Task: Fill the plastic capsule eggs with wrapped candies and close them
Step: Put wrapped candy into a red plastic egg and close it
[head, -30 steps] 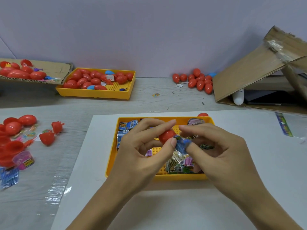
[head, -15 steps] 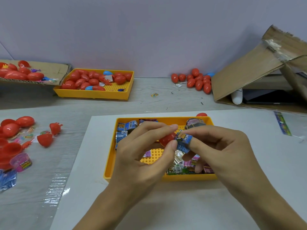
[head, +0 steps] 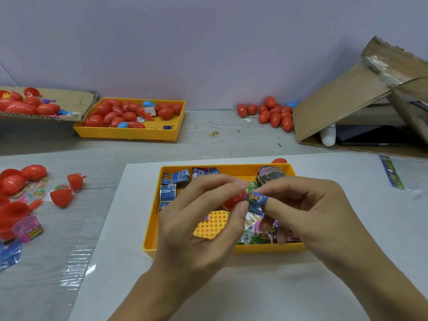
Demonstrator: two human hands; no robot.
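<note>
A white sheet (head: 231,286) carries the near yellow tray (head: 151,228), wrapped candies piled along its far and right sides, its perforated floor bare at centre. A second yellow tray (head: 129,133) of red eggs sits far left. Above the near tray, the left hand (head: 196,228) pinches a red capsule half (head: 234,200), mouth facing right. The right hand (head: 308,209) pinches a blue wrapped candy (head: 257,200), touching that mouth.

Two trays (head: 162,135) (head: 152,228) are lying on the bench (head: 208,142); two hands (head: 196,230) (head: 312,218) are showing; two boxes (head: 69,100) (head: 347,100) are standing behind.
</note>
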